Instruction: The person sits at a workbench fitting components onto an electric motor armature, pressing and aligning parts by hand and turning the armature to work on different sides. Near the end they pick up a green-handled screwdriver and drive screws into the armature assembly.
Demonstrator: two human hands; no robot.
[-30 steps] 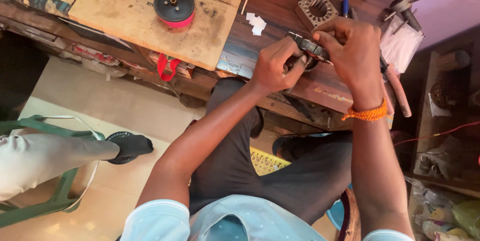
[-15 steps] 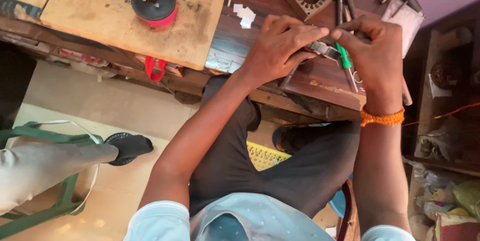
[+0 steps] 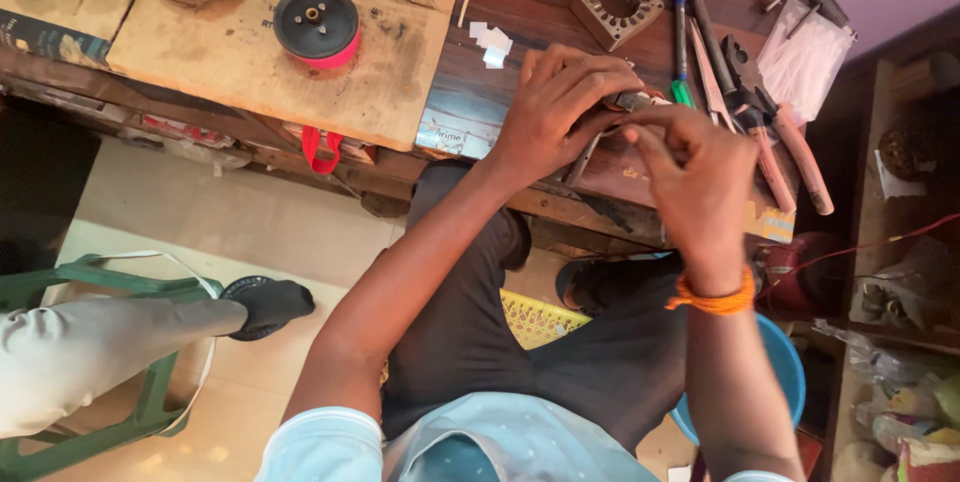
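At the front edge of the dark wooden workbench point(image 3: 520, 17), our left hand point(image 3: 555, 107) curls shut around small metal pliers point(image 3: 600, 137) while our right hand point(image 3: 700, 187) pinches there, contents hidden, so we should keep both wrists braced.
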